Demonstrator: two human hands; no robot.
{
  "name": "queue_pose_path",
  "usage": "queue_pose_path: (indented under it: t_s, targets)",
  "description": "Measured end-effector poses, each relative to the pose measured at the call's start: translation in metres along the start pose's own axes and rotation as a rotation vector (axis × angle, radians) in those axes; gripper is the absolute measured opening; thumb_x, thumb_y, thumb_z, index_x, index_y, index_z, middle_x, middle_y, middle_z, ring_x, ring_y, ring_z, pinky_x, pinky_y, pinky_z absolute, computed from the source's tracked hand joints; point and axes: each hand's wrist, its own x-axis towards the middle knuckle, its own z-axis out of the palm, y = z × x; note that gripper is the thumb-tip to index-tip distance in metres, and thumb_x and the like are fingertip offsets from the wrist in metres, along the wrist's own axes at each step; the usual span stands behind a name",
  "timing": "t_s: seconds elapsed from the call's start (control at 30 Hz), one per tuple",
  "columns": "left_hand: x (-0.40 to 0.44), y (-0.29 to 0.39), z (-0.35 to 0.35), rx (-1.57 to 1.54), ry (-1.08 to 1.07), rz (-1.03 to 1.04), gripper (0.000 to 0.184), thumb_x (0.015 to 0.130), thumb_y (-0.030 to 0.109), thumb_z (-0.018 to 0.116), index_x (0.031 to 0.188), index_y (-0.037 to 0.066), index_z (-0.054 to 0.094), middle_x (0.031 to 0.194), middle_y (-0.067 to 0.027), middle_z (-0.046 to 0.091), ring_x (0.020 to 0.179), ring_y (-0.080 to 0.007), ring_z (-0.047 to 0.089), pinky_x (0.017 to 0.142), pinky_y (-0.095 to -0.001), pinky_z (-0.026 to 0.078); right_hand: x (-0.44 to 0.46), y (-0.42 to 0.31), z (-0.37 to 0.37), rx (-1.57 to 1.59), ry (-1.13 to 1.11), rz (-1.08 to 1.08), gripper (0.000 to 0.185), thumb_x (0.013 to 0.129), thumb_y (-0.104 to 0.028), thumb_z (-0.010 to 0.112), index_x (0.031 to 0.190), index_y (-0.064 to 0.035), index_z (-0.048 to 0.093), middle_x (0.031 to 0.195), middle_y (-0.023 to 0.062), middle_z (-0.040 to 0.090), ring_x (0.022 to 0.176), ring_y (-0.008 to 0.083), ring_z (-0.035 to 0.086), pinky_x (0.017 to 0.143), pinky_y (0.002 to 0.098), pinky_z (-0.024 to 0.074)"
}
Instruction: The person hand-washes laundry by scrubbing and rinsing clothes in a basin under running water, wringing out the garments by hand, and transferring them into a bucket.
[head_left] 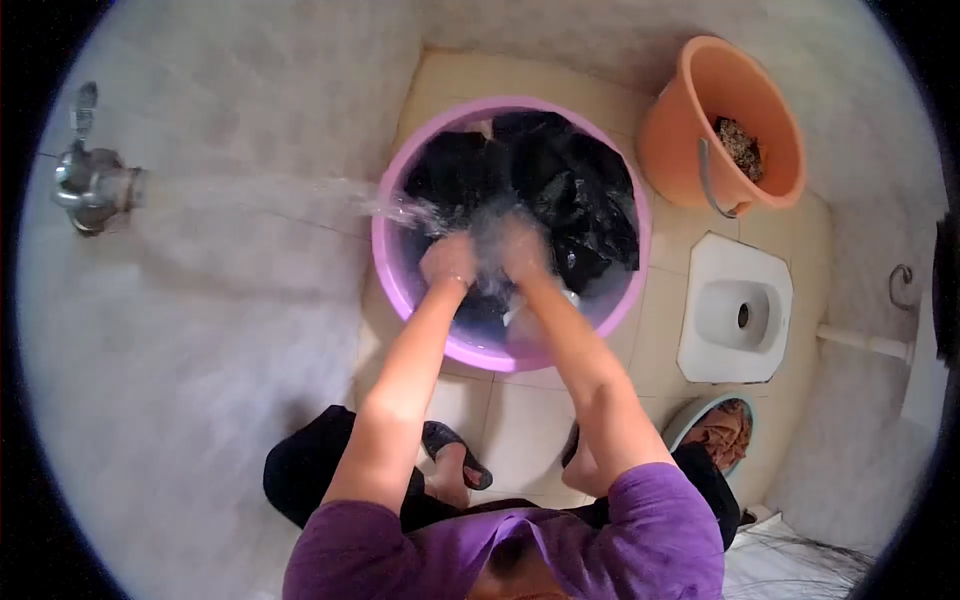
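Observation:
A pink-purple basin (386,285) on the floor holds water and black clothes (575,190). Both of my hands reach into its middle. My left hand (450,258) is closed on the black clothes at the left of centre, near where the water stream lands. Beside it, my right hand (522,250) is blurred by motion and splashing, down among the clothes; its fingers cannot be made out. A small pale patch (513,308), perhaps foam or cloth, shows close to my right wrist. Water (330,190) shoots from the metal tap (95,188) into the basin.
An orange bucket (665,140) with a grey handle and something speckled inside stands at the back right. Below it, a white squat toilet (700,300) is set in the tiled floor. A small basin (683,420) with brown cloth (722,435) sits near my right knee. Walls flank both sides.

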Motion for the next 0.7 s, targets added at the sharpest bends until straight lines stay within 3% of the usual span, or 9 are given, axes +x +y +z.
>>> queue_pose_path:
  t_s: [0.17, 0.23, 0.3, 0.37, 0.4, 0.43, 0.57, 0.63, 0.7]
  targets:
    - [-0.059, 0.031, -0.092, -0.502, 0.157, 0.121, 0.073, 0.069, 0.012, 0.063, 0.13, 0.011, 0.023, 0.084, -0.0212, 0.058, 0.08, -0.0381, 0.056, 0.071, -0.0421, 0.044, 0.04, -0.104, -0.131, 0.211, -0.022, -0.143, 0.014, 0.068, -0.016, 0.062, 0.076, -0.005, 0.058, 0.086, 0.0133, 0.056, 0.078, 0.0285, 0.056, 0.068, 0.0348, 0.0453]
    - [-0.025, 0.029, -0.079, -1.018, 0.456, 0.502, 0.05, 0.071, 0.007, 0.06, 0.117, 0.004, 0.043, 0.082, -0.0136, 0.061, 0.081, -0.0217, 0.058, 0.072, -0.0306, 0.044, 0.059, -0.124, -0.16, 0.39, -0.022, -0.403, 0.018, 0.07, -0.018, 0.062, 0.081, -0.0043, 0.057, 0.083, 0.0104, 0.058, 0.075, 0.0251, 0.057, 0.067, 0.033, 0.0454]
    - [-0.031, 0.037, -0.129, -1.169, 0.373, 0.477, 0.028, 0.072, 0.005, 0.057, 0.099, 0.0, 0.056, 0.082, -0.0074, 0.062, 0.078, -0.0132, 0.055, 0.07, -0.0266, 0.044, 0.072, -0.127, -0.183, 0.809, -0.268, -0.237, 0.036, 0.071, -0.021, 0.063, 0.1, -0.0035, 0.051, 0.101, 0.0118, 0.056, 0.09, 0.0229, 0.054, 0.078, 0.0317, 0.042]
    - [-0.047, 0.048, -0.173, -1.182, 0.349, 0.344, 0.016, 0.072, 0.002, 0.055, 0.087, -0.002, 0.059, 0.082, -0.0057, 0.061, 0.075, -0.0119, 0.054, 0.069, -0.0257, 0.043, 0.07, -0.112, -0.204, 0.941, -0.048, -0.287, 0.069, 0.065, -0.034, 0.067, 0.117, 0.0023, 0.04, 0.119, 0.02, 0.044, 0.111, 0.0251, 0.043, 0.091, 0.0324, 0.0338]
    - [-0.058, 0.057, -0.195, -1.354, 0.295, 0.363, 0.016, 0.072, 0.0, 0.054, 0.087, -0.004, 0.058, 0.08, -0.0046, 0.061, 0.072, -0.012, 0.054, 0.067, -0.0254, 0.044, 0.062, -0.1, -0.21, 1.019, -0.116, -0.203, 0.098, 0.058, -0.04, 0.071, 0.13, 0.0026, 0.019, 0.131, 0.0237, 0.027, 0.124, 0.0285, 0.024, 0.101, 0.0327, 0.0195]
    - [-0.074, 0.07, -0.219, -1.517, 0.258, 0.382, 0.015, 0.072, -0.001, 0.053, 0.086, -0.004, 0.057, 0.078, -0.0045, 0.06, 0.072, -0.011, 0.054, 0.066, -0.0241, 0.044, 0.055, -0.08, -0.2, 0.873, -0.122, -0.21, 0.119, 0.048, -0.048, 0.074, 0.132, 0.0016, 0.007, 0.134, 0.0249, 0.017, 0.127, 0.0308, 0.016, 0.102, 0.0355, 0.0146]
    - [-0.12, 0.096, -0.289, -1.667, 0.208, 0.65, 0.013, 0.074, -0.001, 0.053, 0.086, -0.001, 0.058, 0.08, -0.0043, 0.06, 0.071, -0.0108, 0.055, 0.065, -0.0236, 0.044, 0.0, -0.069, -0.146, 0.188, -0.136, -0.132, 0.141, 0.032, -0.056, 0.076, 0.133, -0.0077, -0.009, 0.137, 0.0243, -0.001, 0.128, 0.0367, 0.001, 0.097, 0.058, 0.0059]
    - [-0.15, 0.103, -0.32, -1.476, 0.468, 0.771, 0.016, 0.078, 0.004, 0.052, 0.094, 0.0, 0.055, 0.085, -0.0063, 0.06, 0.073, -0.0152, 0.057, 0.066, -0.0255, 0.047, -0.008, -0.091, -0.132, 0.211, -0.098, -0.042, 0.14, 0.033, -0.054, 0.077, 0.133, -0.011, -0.012, 0.138, 0.0208, -0.003, 0.128, 0.0358, 0.002, 0.095, 0.061, 0.0075]
    - [-0.141, 0.072, -0.351, -1.585, 0.326, 0.712, 0.017, 0.079, 0.005, 0.052, 0.095, 0.001, 0.055, 0.088, -0.0077, 0.06, 0.075, -0.0162, 0.058, 0.068, -0.0271, 0.048, -0.004, -0.11, -0.124, 0.351, 0.129, -0.013, 0.123, 0.041, -0.044, 0.079, 0.135, -0.0112, 0.006, 0.138, 0.0191, 0.004, 0.127, 0.0366, 0.007, 0.094, 0.0618, 0.01]
